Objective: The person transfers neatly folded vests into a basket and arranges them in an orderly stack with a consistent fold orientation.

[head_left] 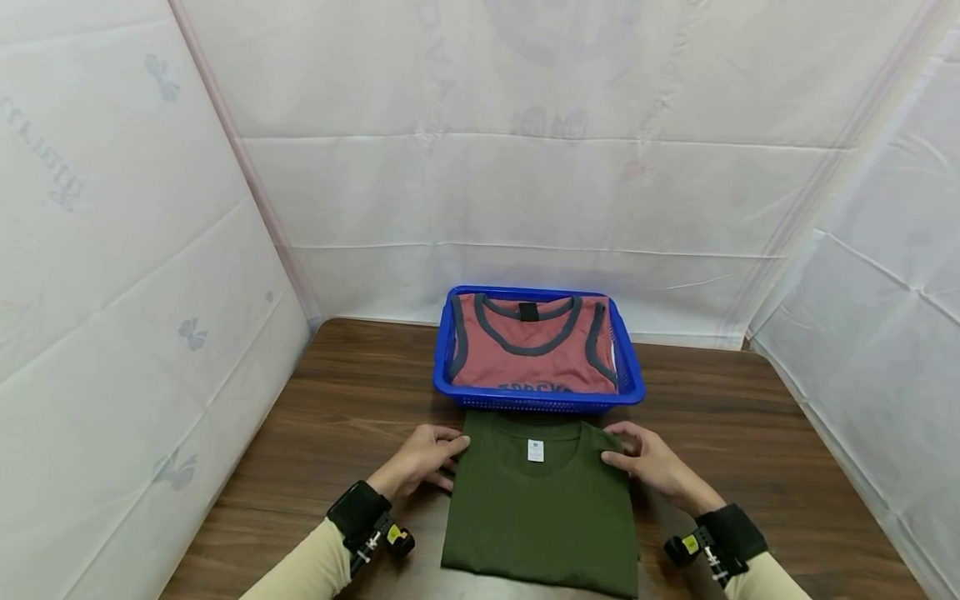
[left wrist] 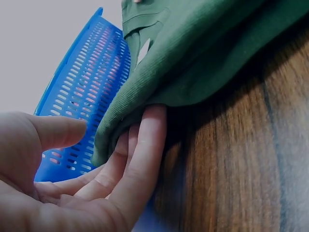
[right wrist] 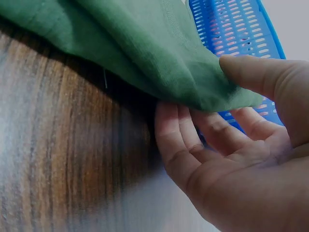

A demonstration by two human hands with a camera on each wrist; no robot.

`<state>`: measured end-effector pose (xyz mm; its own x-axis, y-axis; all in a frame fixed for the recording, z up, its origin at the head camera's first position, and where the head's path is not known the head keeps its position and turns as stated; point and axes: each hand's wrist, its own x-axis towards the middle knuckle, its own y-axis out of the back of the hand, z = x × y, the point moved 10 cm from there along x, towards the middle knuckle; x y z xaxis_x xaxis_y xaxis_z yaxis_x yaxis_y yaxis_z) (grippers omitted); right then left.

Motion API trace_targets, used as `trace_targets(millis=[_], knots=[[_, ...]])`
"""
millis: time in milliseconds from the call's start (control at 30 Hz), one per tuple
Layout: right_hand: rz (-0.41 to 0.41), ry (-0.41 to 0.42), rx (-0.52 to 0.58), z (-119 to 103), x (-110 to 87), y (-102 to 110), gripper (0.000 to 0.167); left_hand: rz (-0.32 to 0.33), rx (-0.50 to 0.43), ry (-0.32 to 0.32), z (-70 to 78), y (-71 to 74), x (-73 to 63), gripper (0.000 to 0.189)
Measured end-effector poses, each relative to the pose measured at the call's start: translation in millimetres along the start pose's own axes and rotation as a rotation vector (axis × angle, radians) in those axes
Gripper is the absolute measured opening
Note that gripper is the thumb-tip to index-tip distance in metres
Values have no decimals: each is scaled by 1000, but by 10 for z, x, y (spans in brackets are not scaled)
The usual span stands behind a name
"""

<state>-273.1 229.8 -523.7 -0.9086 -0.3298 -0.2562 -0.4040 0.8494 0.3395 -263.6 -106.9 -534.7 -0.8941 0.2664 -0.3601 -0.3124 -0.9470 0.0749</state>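
Note:
A dark green folded T-shirt lies flat on the table, its collar with a white label towards the back. At its upper left corner is my left hand; in the left wrist view the fingers reach under the cloth edge while the thumb stands off it. My right hand holds the upper right corner. Its thumb meets the cloth edge from above, and its fingers go underneath, their tips hidden by the shirt.
Just behind the T-shirt stands a blue plastic basket with slotted sides. Inside it lies a folded red tank top with dark grey trim. The brown wooden table is enclosed by white sheets at the back and both sides.

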Motion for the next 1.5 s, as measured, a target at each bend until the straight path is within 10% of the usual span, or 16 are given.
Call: trace_targets(millis=[967, 1500], knots=[[-155, 35, 153, -30, -75, -128, 53, -73, 25, -73, 33, -116, 69, 26], [-144, 87, 64, -21, -92, -77, 42, -116, 24, -125, 58, -113, 71, 12]])
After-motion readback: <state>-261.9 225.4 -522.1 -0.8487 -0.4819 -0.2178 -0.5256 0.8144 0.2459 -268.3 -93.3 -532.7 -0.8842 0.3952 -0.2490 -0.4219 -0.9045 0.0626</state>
